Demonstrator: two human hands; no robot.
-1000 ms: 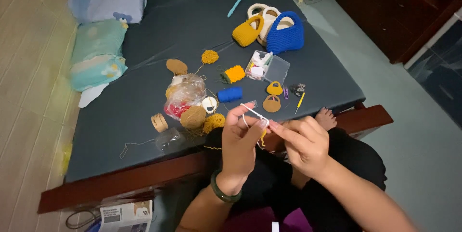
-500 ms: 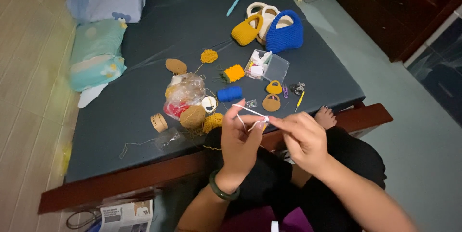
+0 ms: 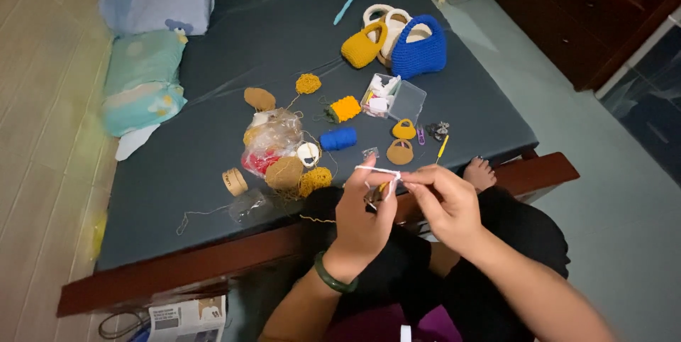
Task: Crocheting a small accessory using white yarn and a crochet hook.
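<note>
Since the earlier frame both hands have lifted slightly, drawing the white strand (image 3: 377, 169) straighter. The left hand (image 3: 365, 218) holds one end in a pinching grip; the right hand (image 3: 447, 203) pinches the other. Just beyond the grips lies a blue yarn spool (image 3: 338, 138) on the dark mattress (image 3: 213, 172).

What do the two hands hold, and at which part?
Both hold a thin white strand: left hand near its left end, right hand pinching its right end.

thin white strip (image 3: 376, 169), level, pinched taut
</note>
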